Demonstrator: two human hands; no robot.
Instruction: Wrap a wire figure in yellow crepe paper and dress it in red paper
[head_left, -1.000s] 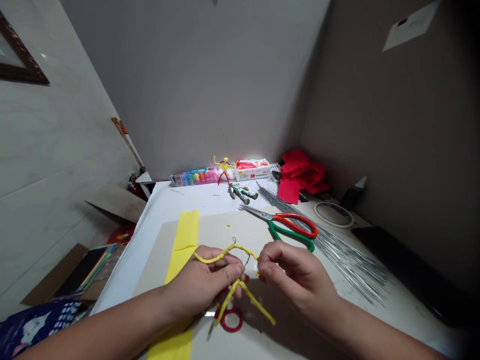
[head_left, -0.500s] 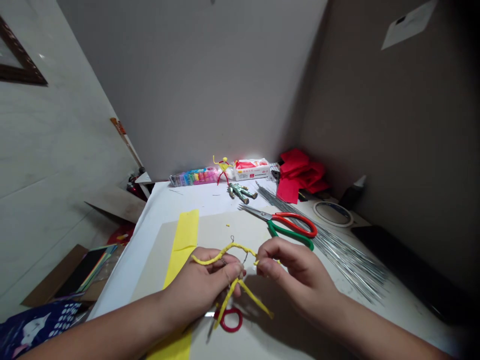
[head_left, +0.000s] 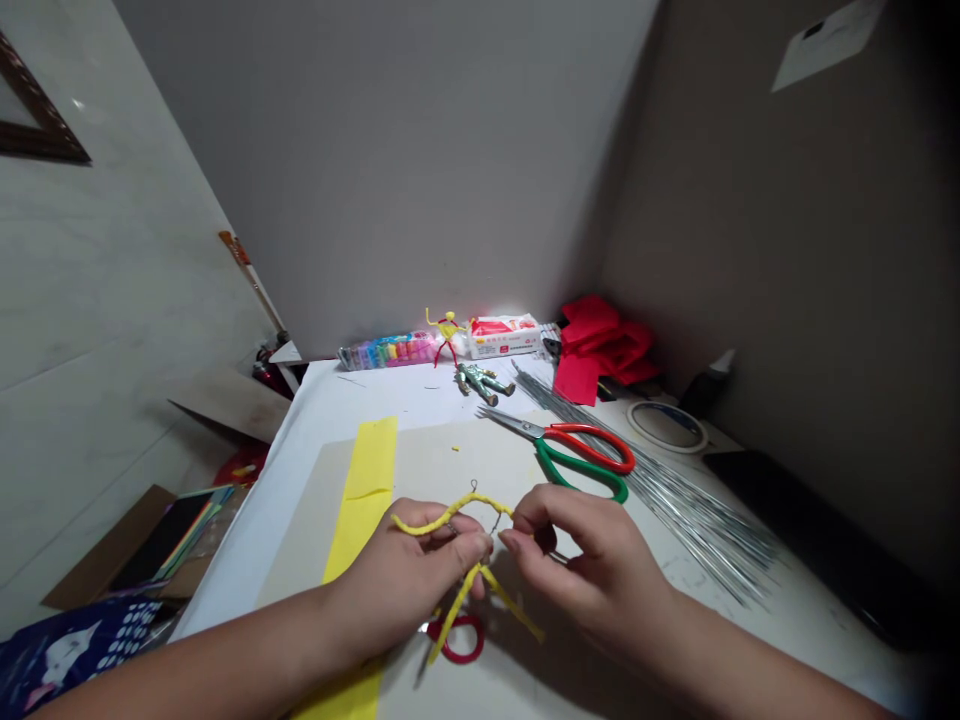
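Note:
A wire figure [head_left: 442,519] has its arms and legs wrapped in yellow paper, while bare twisted wire shows at its head loop and body. My left hand [head_left: 424,565] pinches the figure's body between thumb and fingers. With thumb and forefinger, my right hand [head_left: 585,550] closes on the end of the figure's right-side yellow arm; a thin bit of wire pokes out past the fingers. Both yellow legs hang below my left thumb. Behind them on the table lie small scissors with a red handle [head_left: 463,640], partly hidden by the figure and my left hand.
A yellow paper strip [head_left: 373,455] runs under my left hand. Beyond my right hand lie scissors with red and green handles [head_left: 581,455], a bundle of wires [head_left: 694,510] and a tape roll [head_left: 667,427]. Toward the wall are a finished-looking figure [head_left: 448,330], a silvery figure [head_left: 480,381] and red paper [head_left: 600,345].
The figure has shifted slightly right in my left hand. My right thumb and forefinger have moved inward along its right-side arm, covering more of the yellow end.

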